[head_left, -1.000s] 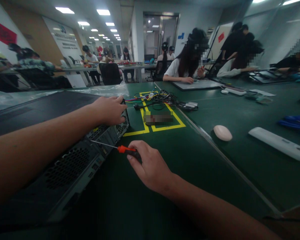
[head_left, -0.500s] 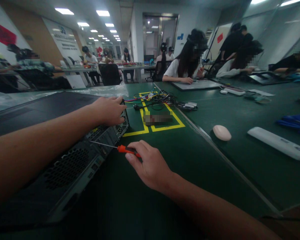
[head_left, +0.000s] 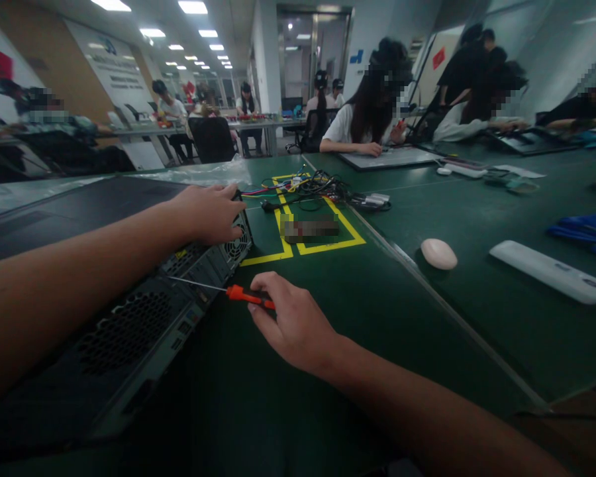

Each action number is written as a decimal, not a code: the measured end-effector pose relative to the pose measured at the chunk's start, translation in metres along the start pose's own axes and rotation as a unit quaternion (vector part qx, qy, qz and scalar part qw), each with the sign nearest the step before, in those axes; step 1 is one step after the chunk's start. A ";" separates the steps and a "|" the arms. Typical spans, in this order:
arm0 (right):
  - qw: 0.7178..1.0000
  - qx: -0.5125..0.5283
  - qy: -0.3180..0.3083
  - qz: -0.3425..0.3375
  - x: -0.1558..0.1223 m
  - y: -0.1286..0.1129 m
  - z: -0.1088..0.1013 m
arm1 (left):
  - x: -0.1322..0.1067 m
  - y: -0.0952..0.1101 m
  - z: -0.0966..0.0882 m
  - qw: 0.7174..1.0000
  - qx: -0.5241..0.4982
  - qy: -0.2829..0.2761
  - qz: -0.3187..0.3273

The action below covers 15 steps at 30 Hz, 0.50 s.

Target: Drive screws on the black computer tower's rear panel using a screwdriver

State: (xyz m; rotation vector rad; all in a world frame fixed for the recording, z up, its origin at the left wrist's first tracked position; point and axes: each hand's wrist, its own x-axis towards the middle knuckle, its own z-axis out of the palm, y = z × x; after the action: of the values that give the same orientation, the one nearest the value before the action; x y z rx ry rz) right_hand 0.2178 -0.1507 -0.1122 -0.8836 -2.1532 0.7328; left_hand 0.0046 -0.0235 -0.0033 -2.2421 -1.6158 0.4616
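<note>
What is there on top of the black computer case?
The left hand rests on top of the computer case, near a corner. The surface under this hand and behind the forearm is covered, so it cannot be seen.

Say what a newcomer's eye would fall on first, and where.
Probably the orange screwdriver in the right hand, its shaft reaching to the back of the dark computer case. The left hand lies over the case's far corner; beyond it, tangled cables sit on the green table.
</note>
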 end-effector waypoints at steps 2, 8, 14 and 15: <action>1.000 -0.007 0.000 0.001 0.001 0.000 0.000 | 0.000 0.000 0.000 1.000 0.001 0.004 -0.001; 1.000 -0.011 -0.005 -0.001 0.002 0.000 -0.001 | -0.002 0.002 -0.004 1.000 0.003 -0.015 -0.002; 1.000 -0.014 0.007 -0.008 0.001 0.001 -0.001 | -0.001 0.001 -0.003 1.000 -0.005 -0.012 -0.003; 1.000 -0.016 0.009 -0.008 0.001 0.001 -0.001 | -0.001 0.001 -0.002 1.000 -0.010 -0.012 -0.005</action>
State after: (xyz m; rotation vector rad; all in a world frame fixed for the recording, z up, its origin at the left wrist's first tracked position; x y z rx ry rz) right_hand 0.2185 -0.1487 -0.1122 -0.8843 -2.1583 0.6816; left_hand 0.0064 -0.0245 -0.0015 -2.2511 -1.6495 0.4730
